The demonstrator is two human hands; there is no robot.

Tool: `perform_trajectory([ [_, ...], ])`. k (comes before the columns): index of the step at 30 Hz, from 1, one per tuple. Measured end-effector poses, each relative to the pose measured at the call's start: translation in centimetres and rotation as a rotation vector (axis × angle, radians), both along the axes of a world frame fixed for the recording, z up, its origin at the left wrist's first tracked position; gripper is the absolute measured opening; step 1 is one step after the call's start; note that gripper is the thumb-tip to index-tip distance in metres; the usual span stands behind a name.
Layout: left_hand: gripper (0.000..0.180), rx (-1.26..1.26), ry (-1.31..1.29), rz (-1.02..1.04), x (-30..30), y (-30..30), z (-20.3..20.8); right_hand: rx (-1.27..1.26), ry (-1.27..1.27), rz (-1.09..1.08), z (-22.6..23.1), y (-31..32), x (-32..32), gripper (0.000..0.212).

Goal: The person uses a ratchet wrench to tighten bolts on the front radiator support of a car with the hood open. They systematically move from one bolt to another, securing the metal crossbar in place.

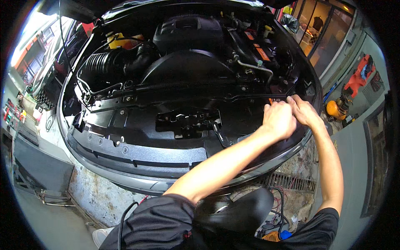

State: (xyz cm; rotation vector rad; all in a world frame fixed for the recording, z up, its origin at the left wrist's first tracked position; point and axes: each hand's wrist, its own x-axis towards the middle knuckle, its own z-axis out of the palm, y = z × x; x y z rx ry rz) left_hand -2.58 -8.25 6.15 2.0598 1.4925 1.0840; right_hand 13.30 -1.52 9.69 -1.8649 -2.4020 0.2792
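Note:
Both my arms reach over the open engine bay of a car, toward the right end of its black front panel (pixel 246 114). My left hand (pixel 280 118) is closed, its fingers curled down on the panel near an orange and white label (pixel 271 100). Right beside it, my right hand (pixel 307 112) is closed too, its fingers bent in against the left hand. Whatever lies between or under the fingers is hidden by the hands. The hood latch opening (pixel 189 125) sits in the middle of the panel, left of my hands.
A black engine cover (pixel 189 31), a ribbed air intake hose (pixel 98 62) and a yellow-capped reservoir (pixel 118 41) fill the bay. The front bumper (pixel 150 185) curves before me. A floor drain grate (pixel 289 182), cables (pixel 281 208) and a yellow machine (pixel 335 109) are on the right.

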Motion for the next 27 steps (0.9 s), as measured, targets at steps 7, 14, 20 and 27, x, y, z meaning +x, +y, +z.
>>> perform_trajectory([
  [7, 0.025, -0.300, -0.201, -0.010, 3.6, 6.6, -2.8, -0.019, 0.142, -0.049, -1.1, 1.5, 0.3, 0.099],
  [14, 0.022, -0.146, -0.180, -0.192, 3.0, 7.6, -3.8, -0.048, 0.159, -0.075, -0.4, 0.5, 0.7, 0.107],
  [20, 0.031, -0.098, -0.313, -0.357, 2.3, 7.7, -4.4, -0.139, 0.284, 0.114, 0.7, -5.3, 8.0, 0.054],
  [27, 0.035, -0.069, -0.316, -0.447, 3.4, 8.7, -5.1, 0.052, -0.178, -0.126, -0.2, -3.2, 14.2, 0.024],
])
